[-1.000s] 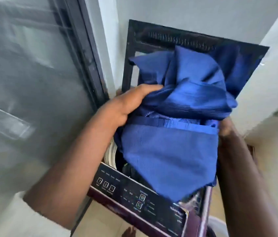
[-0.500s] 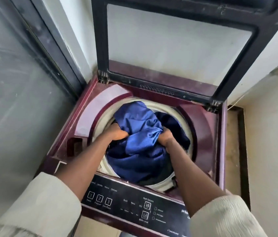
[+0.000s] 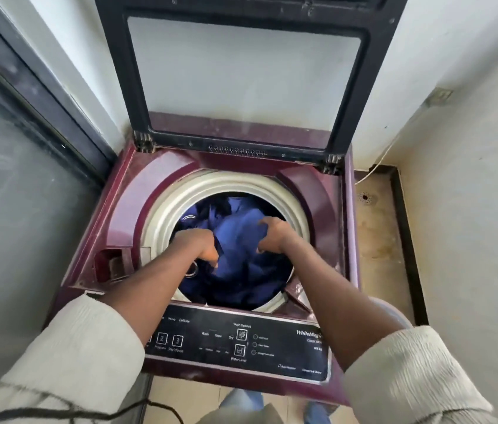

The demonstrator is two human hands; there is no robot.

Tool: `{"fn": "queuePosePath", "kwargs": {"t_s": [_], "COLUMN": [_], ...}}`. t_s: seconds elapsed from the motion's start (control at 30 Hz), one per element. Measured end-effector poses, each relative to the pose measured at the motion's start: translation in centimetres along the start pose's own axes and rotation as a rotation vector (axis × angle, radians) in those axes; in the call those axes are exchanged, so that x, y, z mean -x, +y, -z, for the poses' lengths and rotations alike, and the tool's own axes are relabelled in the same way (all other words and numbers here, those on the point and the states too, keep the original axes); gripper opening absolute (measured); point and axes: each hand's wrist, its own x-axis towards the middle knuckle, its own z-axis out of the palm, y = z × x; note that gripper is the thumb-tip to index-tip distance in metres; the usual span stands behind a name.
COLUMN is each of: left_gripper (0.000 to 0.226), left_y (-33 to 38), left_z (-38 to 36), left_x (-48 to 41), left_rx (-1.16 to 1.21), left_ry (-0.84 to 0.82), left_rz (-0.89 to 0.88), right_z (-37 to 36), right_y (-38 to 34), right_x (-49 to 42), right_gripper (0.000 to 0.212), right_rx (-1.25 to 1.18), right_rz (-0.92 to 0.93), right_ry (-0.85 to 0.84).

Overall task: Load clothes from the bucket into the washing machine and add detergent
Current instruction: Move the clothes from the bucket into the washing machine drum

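A maroon top-loading washing machine stands with its glass lid raised upright. Blue clothes lie bunched low inside the drum, below the cream drum rim. My left hand hovers over the left side of the drum, its fingers curled downward and touching the cloth. My right hand hangs over the right side with fingers spread and bent, holding nothing. The bucket and the detergent are out of view.
A black control panel runs along the machine's front edge. An open recess sits in the top's left corner. A glass door is close on the left; a wall and floor drain lie to the right.
The blue bundle, first held high in front of the lid, was pushed down into the drum. Both hands have let go of it and lifted slightly.
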Motion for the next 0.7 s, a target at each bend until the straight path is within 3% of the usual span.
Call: {"fn": "queuePosePath", "kwargs": {"t_s": [0.1,0.23,0.37,0.43,0.5,0.57,0.7], "left_gripper": [0.038,0.017,0.019,0.017,0.019,0.023,0.058], "left_y": [3.7,14.3,29.2,36.4,42.7,47.0,51.1], "left_z": [4.5,10.4,9.7,6.3,1.5,-4.0,-16.1], "left_x": [2.8,7.8,11.7,10.4,7.5,4.3,-1.4], "left_rx": [-0.123,0.032,0.265,0.255,0.223,0.143,0.006], "left_ry": [0.272,0.437,0.415,0.356,0.197,0.039,-0.145], "left_rz": [-0.056,-0.481,-0.848,-0.857,-0.765,-0.669,-0.495], "right_z": [5.8,13.6,15.3,13.1,9.4,4.9,-4.7], "right_y": [-0.3,5.7,18.7,25.4,32.1,37.9,47.3], "right_x": [4.3,14.2,21.0,22.2,22.3,21.6,19.3], "right_gripper": [0.058,0.026,0.014,0.014,0.016,0.018,0.032], "right_rx": [-0.205,-0.683,-0.822,-0.872,-0.925,-0.952,-1.0], "right_rz": [0.181,0.316,0.078,-0.1,-0.274,-0.417,-0.638], "right_ry": [0.141,0.339,0.558,0.623,0.642,0.575,0.345]}}
